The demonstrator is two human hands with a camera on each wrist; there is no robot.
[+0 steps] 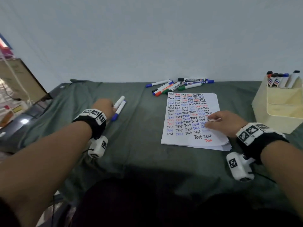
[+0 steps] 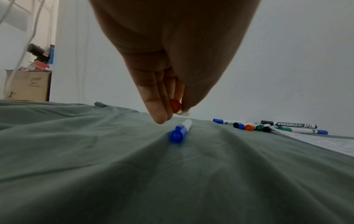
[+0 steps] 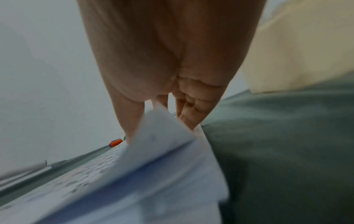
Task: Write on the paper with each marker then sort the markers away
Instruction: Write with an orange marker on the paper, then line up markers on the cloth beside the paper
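Observation:
My left hand (image 1: 105,106) pinches a white marker with a red cap (image 2: 175,106) at its capped end, just above the green cloth; its white barrel (image 1: 120,100) sticks out past the fingers. A blue-capped marker (image 1: 118,111) (image 2: 179,132) lies on the cloth right beside it. A stack of paper (image 1: 188,112) covered with "Test" in black, blue and red lies at centre right. My right hand (image 1: 220,121) is at its right edge, thumb and fingers holding the lifted top sheet (image 3: 162,136).
A loose pile of several markers (image 1: 178,85) lies behind the paper near the wall. A pale yellow holder (image 1: 278,105) with several markers upright in it stands at the far right. A cardboard box (image 1: 18,76) and clutter stand at the left.

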